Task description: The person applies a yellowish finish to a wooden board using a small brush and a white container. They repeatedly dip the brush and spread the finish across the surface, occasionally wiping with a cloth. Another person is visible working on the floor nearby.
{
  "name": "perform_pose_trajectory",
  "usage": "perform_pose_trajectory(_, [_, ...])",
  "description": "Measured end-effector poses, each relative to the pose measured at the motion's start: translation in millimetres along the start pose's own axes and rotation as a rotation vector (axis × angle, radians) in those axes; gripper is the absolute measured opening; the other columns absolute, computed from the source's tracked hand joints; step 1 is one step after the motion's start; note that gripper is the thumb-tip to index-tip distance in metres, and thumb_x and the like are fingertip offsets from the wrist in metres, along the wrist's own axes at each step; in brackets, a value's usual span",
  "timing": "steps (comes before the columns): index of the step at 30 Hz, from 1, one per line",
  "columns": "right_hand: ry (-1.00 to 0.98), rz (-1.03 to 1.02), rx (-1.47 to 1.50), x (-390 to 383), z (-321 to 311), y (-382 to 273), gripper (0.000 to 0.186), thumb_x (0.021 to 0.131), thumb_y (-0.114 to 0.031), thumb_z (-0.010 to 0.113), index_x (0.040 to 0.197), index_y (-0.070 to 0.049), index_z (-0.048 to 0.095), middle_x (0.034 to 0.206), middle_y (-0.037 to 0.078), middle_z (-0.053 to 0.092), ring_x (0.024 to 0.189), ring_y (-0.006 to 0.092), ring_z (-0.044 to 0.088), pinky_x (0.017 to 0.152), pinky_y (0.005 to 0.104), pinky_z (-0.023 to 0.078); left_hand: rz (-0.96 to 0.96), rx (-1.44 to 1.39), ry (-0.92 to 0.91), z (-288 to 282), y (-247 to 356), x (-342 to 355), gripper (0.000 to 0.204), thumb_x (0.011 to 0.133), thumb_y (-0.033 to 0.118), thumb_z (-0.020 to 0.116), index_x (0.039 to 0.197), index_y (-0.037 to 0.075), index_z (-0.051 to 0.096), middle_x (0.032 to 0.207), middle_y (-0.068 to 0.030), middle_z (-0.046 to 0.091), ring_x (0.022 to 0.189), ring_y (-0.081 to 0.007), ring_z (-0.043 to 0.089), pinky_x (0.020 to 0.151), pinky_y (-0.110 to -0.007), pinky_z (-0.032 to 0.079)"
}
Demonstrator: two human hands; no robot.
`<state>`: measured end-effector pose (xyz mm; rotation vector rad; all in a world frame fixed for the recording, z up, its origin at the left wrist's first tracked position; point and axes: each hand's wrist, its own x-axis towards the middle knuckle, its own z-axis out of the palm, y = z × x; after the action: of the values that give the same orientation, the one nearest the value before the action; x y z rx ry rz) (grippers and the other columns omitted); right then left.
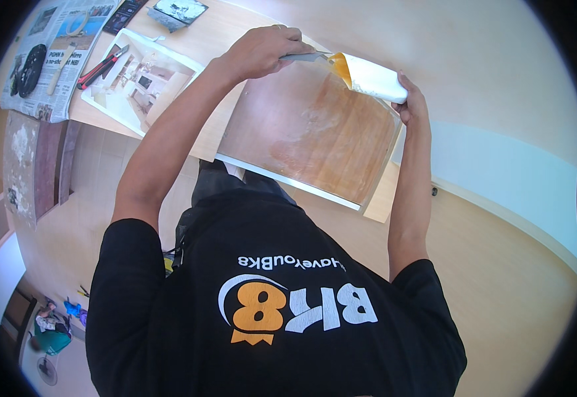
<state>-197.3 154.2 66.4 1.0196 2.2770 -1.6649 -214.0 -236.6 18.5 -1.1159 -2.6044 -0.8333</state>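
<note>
My left hand (265,51) is closed around a grey putty knife (305,57). The knife's far end reaches the yellow-orange mouth of a white tub-like container (375,79). That container lies tilted, its mouth toward my left hand, and my right hand (412,99) grips its other end. Its inside is mostly out of sight. Beneath both hands is a brown wooden panel (301,132) with a pale front edge; wet-looking smears and whitish streaks mark its surface.
Left of the panel lie a glossy interior picture (146,86), a red-and-black utility knife (103,67) and newspaper (53,89) bearing a black oval object (32,69) and a tape roll (77,24). A wall (487,73) stands beyond the panel. Another person (51,339) is at lower left.
</note>
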Motion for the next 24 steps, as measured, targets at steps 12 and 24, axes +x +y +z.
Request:
perform_pose_trajectory(12, [-0.031, 0.044, -0.05, 1, 12, -15, 0.039, 0.094, -0.042, 0.071, 0.107, -0.005, 0.068, 0.082, 0.004, 0.064, 0.064, 0.0119, 0.061, 0.042, 0.0232, 0.039, 0.103, 0.109, -0.074, -7, 7, 14, 0.045, 0.086, 0.005, 0.065, 0.129, 0.02, 0.067, 0.11, -0.0019, 0.065, 0.107, -0.0227, 0.063, 0.089, -0.036, 0.056])
perform_pose_trajectory(24, [-0.073, 0.041, -0.133, -7, 8, -28, 0.038, 0.095, -0.039, 0.07, 0.108, -0.003, 0.067, 0.074, 0.005, 0.063, 0.05, 0.011, 0.056, 0.036, 0.0202, 0.036, 0.132, 0.057, -0.094, 1, 17, 31, 0.039, 0.09, 0.006, 0.059, 0.127, 0.011, 0.067, 0.113, -0.0071, 0.068, 0.106, -0.0275, 0.065, 0.092, -0.041, 0.054])
